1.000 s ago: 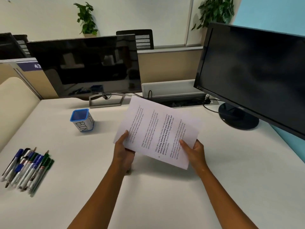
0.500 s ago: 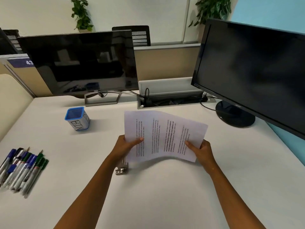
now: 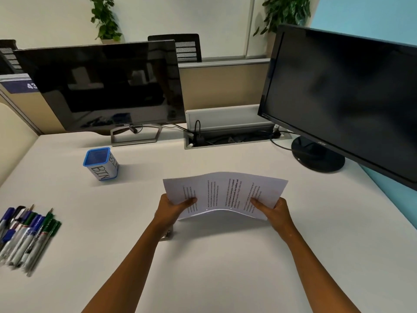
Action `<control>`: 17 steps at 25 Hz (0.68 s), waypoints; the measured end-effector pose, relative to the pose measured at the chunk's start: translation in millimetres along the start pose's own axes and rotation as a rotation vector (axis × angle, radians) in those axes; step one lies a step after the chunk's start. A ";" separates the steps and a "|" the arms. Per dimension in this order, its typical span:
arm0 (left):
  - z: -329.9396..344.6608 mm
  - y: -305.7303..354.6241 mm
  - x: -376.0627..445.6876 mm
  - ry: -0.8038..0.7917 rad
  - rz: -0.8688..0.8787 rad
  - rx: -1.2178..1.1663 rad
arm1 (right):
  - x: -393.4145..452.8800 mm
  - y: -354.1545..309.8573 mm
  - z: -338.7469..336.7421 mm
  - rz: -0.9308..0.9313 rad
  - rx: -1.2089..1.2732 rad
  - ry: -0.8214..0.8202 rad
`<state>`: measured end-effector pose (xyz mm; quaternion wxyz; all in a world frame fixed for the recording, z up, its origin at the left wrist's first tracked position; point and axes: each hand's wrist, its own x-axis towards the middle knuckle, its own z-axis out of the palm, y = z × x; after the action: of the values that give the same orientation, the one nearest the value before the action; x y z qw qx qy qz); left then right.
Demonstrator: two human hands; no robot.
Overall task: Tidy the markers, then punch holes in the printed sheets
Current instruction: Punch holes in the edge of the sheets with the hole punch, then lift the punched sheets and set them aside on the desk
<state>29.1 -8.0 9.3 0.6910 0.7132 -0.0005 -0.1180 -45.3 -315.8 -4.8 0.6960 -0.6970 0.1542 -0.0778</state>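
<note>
Your left hand [image 3: 173, 210] and right hand [image 3: 274, 212] each pinched a side of the white printed sheets [image 3: 225, 194], bowed above the white desk [image 3: 225, 267] middle. Loose blue and green markers [image 3: 24, 236] lay at its left edge, apart from the blue mesh cup marked BIN [image 3: 100, 163].

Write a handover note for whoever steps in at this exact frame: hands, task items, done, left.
Left hand and right hand each grip an end of the printed sheets, held bowed above the desk.
Markers lie loose at the desk's left edge; the blue BIN cup stands apart from them.
A metal object, likely the punch, sits mostly hidden under the left wrist.
Done: nothing visibly.
Left: tidy markers, punch sheets.
</note>
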 end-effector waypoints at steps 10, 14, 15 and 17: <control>15.2 -3.8 14.5 -0.040 0.000 0.075 | -4.2 4.0 -12.5 0.053 -0.024 0.081; 31.7 7.3 29.8 -0.123 -0.054 0.179 | -7.7 9.3 -33.0 0.060 -0.033 0.184; 38.4 7.8 32.0 -0.141 -0.048 0.193 | -10.1 12.8 -39.1 0.069 -0.028 0.223; 53.5 3.3 33.8 -0.143 -0.007 0.259 | -16.4 22.6 -51.8 0.104 -0.005 0.321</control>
<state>53.4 -66.5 6.0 0.5909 0.7861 -0.0627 -0.1700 -79.8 -359.2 -24.5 0.6638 -0.6684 0.2994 -0.1515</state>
